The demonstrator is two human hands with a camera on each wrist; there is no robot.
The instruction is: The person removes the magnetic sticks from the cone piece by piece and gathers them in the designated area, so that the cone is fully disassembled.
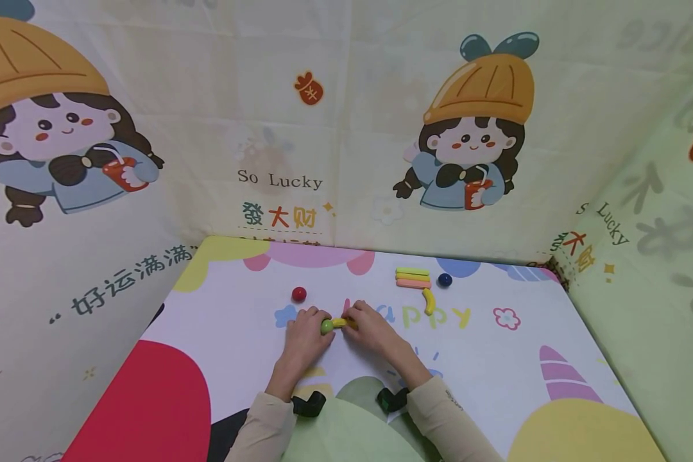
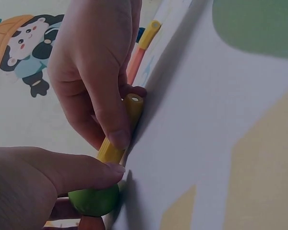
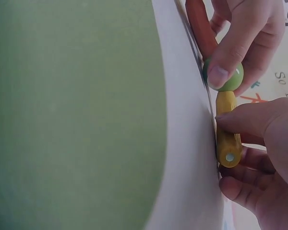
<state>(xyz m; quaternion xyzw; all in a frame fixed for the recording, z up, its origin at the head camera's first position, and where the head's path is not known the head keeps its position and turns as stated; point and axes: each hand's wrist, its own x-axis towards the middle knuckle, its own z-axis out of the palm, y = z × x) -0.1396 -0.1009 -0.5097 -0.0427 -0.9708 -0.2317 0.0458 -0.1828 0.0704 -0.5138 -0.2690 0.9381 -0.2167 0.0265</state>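
Head view: left hand (image 1: 306,335) pinches green ball (image 1: 326,327), right hand (image 1: 373,328) pinches yellow rod (image 1: 339,323)

Left of three sticks (image 1: 413,277), a ball (image 1: 326,326) touches the left end of a bar (image 1: 339,323).

From afar, I see creased pale cloth walls (image 1: 375,115), printed with orange-capped cartoon figures (image 1: 479,138) and lettering (image 1: 303,182), rising behind white tabletop (image 1: 468,366) patterned with colourful shapes.
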